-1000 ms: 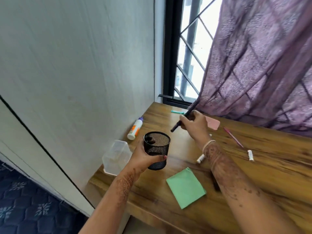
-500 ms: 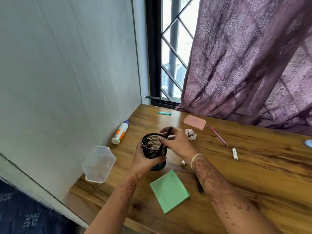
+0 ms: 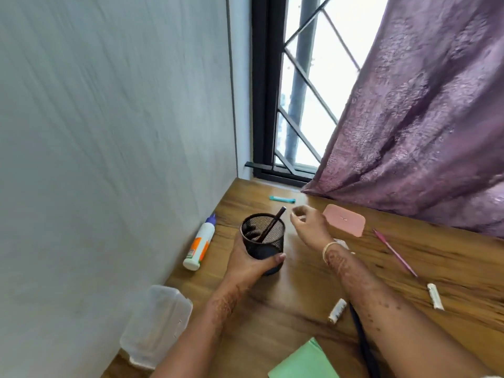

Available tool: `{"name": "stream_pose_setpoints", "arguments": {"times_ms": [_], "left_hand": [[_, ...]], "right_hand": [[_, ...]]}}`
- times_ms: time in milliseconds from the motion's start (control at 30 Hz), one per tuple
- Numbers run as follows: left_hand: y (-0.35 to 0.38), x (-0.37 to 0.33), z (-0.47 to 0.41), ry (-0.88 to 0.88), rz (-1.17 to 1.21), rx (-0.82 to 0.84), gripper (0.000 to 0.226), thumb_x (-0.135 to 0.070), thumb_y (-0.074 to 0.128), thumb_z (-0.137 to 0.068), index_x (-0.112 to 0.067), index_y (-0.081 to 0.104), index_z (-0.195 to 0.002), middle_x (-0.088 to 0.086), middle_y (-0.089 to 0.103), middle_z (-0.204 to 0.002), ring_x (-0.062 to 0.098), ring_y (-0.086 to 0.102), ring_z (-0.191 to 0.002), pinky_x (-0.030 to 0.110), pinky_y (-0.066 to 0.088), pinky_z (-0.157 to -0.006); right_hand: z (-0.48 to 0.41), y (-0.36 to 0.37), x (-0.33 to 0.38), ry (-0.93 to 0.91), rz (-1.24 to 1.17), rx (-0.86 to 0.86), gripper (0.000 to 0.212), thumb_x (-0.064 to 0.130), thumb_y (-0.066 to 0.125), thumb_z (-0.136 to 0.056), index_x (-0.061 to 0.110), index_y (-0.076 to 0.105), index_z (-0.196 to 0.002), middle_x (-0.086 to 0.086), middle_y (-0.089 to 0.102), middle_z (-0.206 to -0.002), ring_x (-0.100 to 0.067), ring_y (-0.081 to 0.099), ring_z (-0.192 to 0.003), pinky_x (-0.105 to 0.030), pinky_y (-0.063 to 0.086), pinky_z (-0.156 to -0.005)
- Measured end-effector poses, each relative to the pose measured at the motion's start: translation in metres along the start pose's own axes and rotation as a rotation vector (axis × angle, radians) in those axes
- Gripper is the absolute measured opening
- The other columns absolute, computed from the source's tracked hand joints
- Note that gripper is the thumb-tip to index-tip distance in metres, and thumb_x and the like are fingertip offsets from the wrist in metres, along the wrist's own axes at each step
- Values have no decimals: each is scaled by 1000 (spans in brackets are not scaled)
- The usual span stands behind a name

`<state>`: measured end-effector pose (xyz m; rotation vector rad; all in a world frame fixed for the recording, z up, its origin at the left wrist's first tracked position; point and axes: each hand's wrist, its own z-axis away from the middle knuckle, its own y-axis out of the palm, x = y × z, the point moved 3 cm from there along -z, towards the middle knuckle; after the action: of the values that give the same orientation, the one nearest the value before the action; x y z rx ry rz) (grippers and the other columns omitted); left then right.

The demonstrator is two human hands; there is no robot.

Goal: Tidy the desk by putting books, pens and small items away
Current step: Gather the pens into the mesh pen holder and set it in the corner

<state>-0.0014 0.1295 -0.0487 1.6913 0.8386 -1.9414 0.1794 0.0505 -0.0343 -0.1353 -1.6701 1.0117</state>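
Trouble, as we judge it, would come chiefly from the mesh cup (image 3: 263, 242): it is light, and our left hand (image 3: 246, 264), fingers wrapped round its lower wall with the thumb pressed on the front, is all that steadies it at centre frame. The dark pen (image 3: 270, 226) leans inside with its top well above the rim, so a knock from the right hand (image 3: 309, 226), which hovers just right of the pen tip with fingers loosely curled and holding nothing we can see, could tip cup and pen together. Our right forearm also lies over a dark pen (image 3: 360, 334) and passes just beside a white cap (image 3: 337, 314); a careless sweep might roll these off the near edge. The wooden desk (image 3: 450, 268) sits in a corner, pale wall filling the left of the frame, barred window and purple curtain (image 3: 409, 118) above. A pink pen (image 3: 395, 252), glue bottle (image 3: 199, 245), teal pen (image 3: 282, 199) and pink case (image 3: 344, 220) lie scattered on it.
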Motion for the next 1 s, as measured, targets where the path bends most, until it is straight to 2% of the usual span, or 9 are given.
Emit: {"name": "stream_pose_setpoints", "arguments": {"times_ms": [100,233,433,567,633,733,800,933,1000], "left_hand": [[0,4,-14,14,20,-24,88,-23,95,-51,-24,48,-126,-13,62,-120,0,58,-112,19,44,-99],[4,7,-26,3,43,-67,86,-20,94,-53,-25,49,-126,-13,63,-118,-6,58,-108,12,44,-95],[7,8,-37,-3,50,-77,80,-20,94,-54,-29,49,-120,-14,63,-116,-8,58,-105,9,43,-92],[10,11,-36,11,33,-85,81,-29,93,-49,-28,51,-118,-14,64,-116,-5,59,-106,13,45,-94],[13,10,-35,6,15,-75,81,-26,94,-49,-28,51,-118,-15,62,-115,-5,58,-106,11,44,-93],[15,7,-36,8,-1,-51,77,-21,94,-53,-31,48,-114,-17,60,-113,-10,55,-104,3,40,-86],[17,4,-36,-2,10,-18,76,-18,93,-55,-29,48,-115,-16,59,-113,-10,54,-102,-1,38,-82],[26,-1,-34,-6,38,30,79,-12,93,-55,-21,48,-119,-7,61,-116,4,59,-105,12,43,-93],[34,-4,-29,-3,39,70,77,-9,93,-55,-19,48,-117,-4,62,-115,7,60,-103,18,44,-94]], "right_hand": [[-30,15,-7,-16,227,55,50,23,60,-89,14,50,-136,-10,55,-132,-26,58,-112,-36,47,-97],[-64,30,-4,-84,319,13,58,16,59,-89,8,40,-143,-11,39,-145,-27,41,-132,-33,32,-109],[-93,32,-9,-111,478,-25,21,21,60,-90,11,65,-107,-11,44,-134,-31,51,-116,-41,46,-97],[-89,25,-15,-100,492,-46,10,19,60,-88,13,62,-97,-10,55,-116,-31,57,-103,-40,50,-83],[-84,16,-18,-38,352,-76,7,18,62,-88,16,61,-95,-8,64,-105,-28,60,-96,-38,50,-81],[-70,-7,-12,58,-190,-159,6,13,64,-89,12,65,-95,-4,66,-87,-15,60,-78,-32,49,-77],[-57,-28,1,65,-480,-122,11,13,65,-90,8,68,-99,-4,67,-87,-10,58,-78,-24,48,-75],[-28,-62,29,-38,-427,162,24,14,72,-84,1,71,-103,-15,71,-104,-13,59,-90,-26,48,-85],[-12,-71,38,-96,-276,251,21,10,73,-83,-1,70,-101,-9,71,-95,-7,60,-82,-19,50,-78]]}}
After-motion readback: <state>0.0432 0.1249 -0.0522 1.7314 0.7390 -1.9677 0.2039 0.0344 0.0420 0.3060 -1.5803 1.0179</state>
